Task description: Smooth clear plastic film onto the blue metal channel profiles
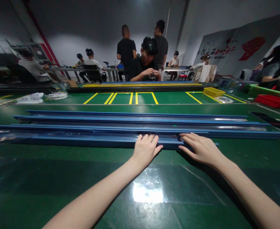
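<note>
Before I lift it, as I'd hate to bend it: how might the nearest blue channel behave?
The nearest blue channel probably flexes along its length, being long and slender. Its open trough suggests it's fairly light for its size. Its slight sheen hints it may be slippery.

No text can be read with certainty; on the grey wall panel [235, 35] at the right, large characters [219, 49] in black and red are displayed, too blurred to be made out; smaller lettering [218, 57] is set beneath; a red fist emblem [252, 48] is shown beside them.
</note>
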`<state>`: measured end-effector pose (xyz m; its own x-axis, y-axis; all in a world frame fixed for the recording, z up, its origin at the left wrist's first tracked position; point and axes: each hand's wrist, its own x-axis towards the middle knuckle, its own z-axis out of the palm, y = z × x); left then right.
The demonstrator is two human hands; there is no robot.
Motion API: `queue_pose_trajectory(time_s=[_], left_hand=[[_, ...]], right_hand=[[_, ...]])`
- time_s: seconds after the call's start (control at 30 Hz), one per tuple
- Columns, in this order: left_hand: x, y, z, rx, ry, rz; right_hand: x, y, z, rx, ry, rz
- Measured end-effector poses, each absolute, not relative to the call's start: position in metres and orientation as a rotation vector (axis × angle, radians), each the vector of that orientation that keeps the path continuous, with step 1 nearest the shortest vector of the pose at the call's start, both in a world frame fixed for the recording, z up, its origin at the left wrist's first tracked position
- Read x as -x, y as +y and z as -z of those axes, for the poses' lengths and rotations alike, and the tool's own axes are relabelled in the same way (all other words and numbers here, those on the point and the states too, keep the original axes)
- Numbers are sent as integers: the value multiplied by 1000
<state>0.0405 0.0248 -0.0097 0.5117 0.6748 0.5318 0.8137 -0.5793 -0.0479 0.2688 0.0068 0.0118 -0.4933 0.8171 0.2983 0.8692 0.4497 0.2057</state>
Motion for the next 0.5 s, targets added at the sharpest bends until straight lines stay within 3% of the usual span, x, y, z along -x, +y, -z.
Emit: queue_pose_trajectory(time_s=[0.5], left_hand=[[-42,25,11,2408,-1246,689]], right_hand=[[-261,7,-8,1404,-2493,377]])
